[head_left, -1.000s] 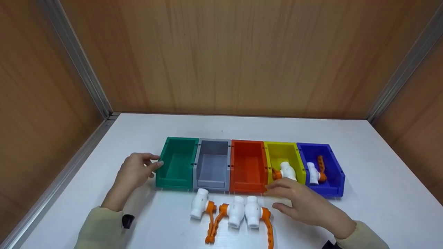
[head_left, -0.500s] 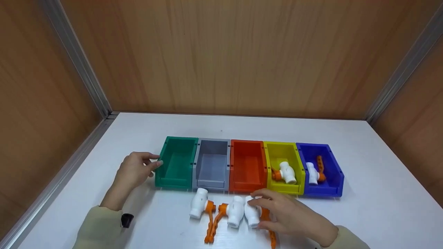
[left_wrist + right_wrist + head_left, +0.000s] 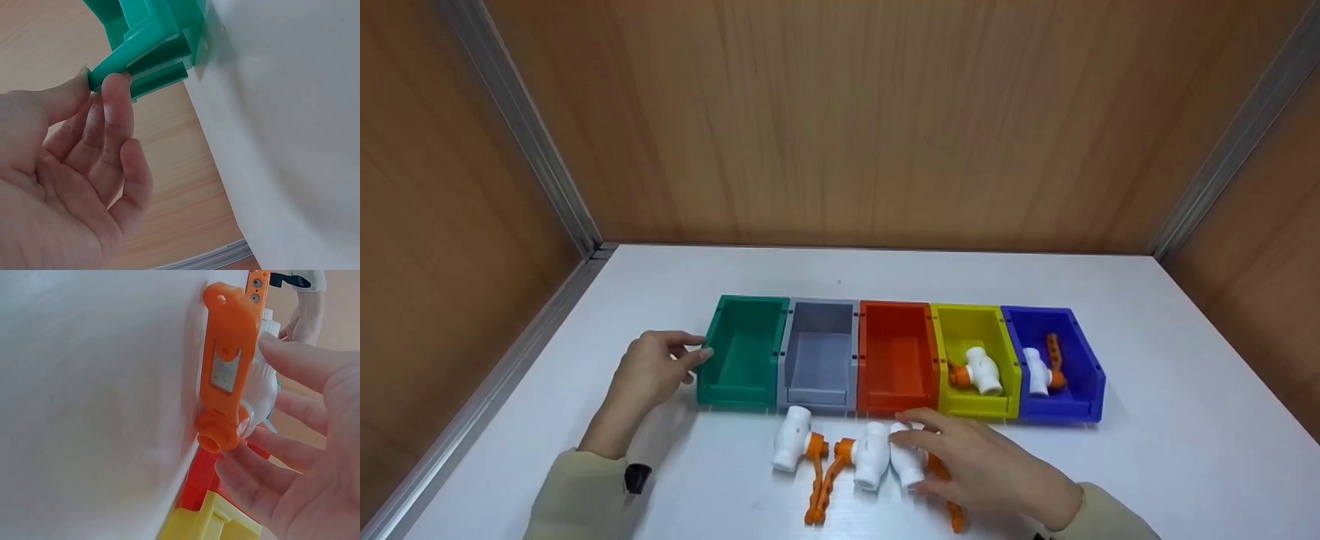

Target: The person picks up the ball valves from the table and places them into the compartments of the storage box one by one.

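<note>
My left hand [image 3: 649,373] pinches the side rim of the green bin [image 3: 746,352] between thumb and forefinger; the left wrist view shows this grip on the green bin [image 3: 143,45] closely. With thumb and fingers, my right hand [image 3: 986,461] grips the rightmost white ball valve [image 3: 906,457], which lies on the table. Its orange lever [image 3: 228,349] faces the right wrist camera, partly covered by the hand in the head view. Beside it sit a middle ball valve [image 3: 871,456], almost touching it, and a left ball valve [image 3: 793,439], their orange levers close together.
A grey bin [image 3: 819,401], a red bin [image 3: 896,401], a yellow bin [image 3: 975,409] and a blue bin [image 3: 1057,412] continue the row from the green one. One ball valve [image 3: 982,371] lies in the yellow bin, another valve [image 3: 1036,371] in the blue. Wooden panels [image 3: 840,127] enclose the table.
My right hand has moved left and down from in front of the yellow bin to the rightmost loose valve and taken hold of it; the valve has turned slightly. The left hand has stayed put.
</note>
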{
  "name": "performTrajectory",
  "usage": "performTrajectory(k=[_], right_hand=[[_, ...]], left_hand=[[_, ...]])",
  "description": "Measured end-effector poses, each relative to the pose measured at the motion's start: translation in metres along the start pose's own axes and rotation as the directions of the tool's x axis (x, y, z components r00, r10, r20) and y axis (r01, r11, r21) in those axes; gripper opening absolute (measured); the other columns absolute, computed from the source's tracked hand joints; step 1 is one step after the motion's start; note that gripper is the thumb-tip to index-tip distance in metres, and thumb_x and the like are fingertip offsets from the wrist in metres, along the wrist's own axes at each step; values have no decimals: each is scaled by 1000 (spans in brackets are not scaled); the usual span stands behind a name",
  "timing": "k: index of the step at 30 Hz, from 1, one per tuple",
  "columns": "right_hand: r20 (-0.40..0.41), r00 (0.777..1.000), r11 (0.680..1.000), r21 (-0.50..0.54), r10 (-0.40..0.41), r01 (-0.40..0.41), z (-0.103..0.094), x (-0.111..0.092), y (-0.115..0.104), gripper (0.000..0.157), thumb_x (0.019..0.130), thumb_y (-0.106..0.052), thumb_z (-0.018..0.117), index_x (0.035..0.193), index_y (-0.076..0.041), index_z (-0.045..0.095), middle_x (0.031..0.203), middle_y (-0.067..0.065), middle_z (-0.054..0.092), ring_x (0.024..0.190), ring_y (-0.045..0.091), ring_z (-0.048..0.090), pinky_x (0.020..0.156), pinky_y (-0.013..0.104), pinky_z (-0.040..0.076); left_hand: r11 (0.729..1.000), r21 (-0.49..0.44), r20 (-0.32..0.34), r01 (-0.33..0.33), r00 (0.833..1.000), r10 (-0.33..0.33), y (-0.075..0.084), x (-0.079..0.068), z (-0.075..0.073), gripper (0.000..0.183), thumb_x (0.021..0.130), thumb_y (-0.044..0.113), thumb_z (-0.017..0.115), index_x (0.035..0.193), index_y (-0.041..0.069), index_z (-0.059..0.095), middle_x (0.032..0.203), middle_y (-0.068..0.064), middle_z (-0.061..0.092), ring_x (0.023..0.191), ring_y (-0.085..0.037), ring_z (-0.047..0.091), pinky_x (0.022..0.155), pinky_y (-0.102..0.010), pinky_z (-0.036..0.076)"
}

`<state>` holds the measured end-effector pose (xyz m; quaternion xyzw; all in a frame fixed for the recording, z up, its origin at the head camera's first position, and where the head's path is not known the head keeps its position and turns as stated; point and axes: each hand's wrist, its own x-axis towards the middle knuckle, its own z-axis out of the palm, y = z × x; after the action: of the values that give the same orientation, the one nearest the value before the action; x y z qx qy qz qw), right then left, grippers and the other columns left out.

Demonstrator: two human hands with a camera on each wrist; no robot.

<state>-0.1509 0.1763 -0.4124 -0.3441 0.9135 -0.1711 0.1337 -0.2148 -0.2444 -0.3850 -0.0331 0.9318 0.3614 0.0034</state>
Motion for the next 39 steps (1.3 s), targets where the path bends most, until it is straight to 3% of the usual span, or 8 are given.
performTrajectory(k=[6,12,17,24,32,39], right_hand=[[32,999,998,59,33,-35,-2,2,-1,49,89,-48,73,135,-41,58,148,-6,44,106,13,56,92,37,52],[25,1000,996,88,9,-11,-5,1,0,47,87,-48,75,132,-39,63,142,-6,45,100,12,55,87,30,53],[-39,999,998,51,-35,37,-10,0,1,46,87,-44,76,130,-35,65,141,-4,47,106,16,56,90,34,53],[-151,982,993,8,-112,115,-22,5,3,44,86,-31,79,129,-24,68,142,3,50,98,17,59,81,25,54],[-249,966,997,15,-64,70,-34,17,6,44,84,-28,82,126,-24,69,142,3,49,106,18,59,83,28,55],[-365,929,998,15,-57,67,-42,34,6,45,82,-23,84,124,-22,69,141,2,50,119,25,55,92,38,53]], left_hand=[[1000,-16,-1,11,1000,-11,1,-1,1,37,98,23,66,129,2,65,92,-10,65,77,-20,66,60,-31,50],[1000,-18,-2,15,1000,-15,0,-3,2,36,98,22,66,128,2,66,91,-10,65,79,-24,67,60,-31,49],[1000,-15,-8,6,1000,-6,0,-3,3,37,97,22,67,128,2,66,91,-10,66,77,-22,67,59,-32,49],[1000,-7,-14,8,1000,-8,-1,-2,3,37,97,23,67,128,2,66,90,-9,65,75,-20,68,58,-31,49],[1000,-13,2,18,1000,-18,-2,-2,2,37,98,23,66,129,2,65,92,-10,65,79,-23,68,60,-31,49],[1000,-20,10,21,1000,-21,-1,-2,0,38,98,24,66,130,2,65,93,-10,65,79,-22,68,61,-32,50]])
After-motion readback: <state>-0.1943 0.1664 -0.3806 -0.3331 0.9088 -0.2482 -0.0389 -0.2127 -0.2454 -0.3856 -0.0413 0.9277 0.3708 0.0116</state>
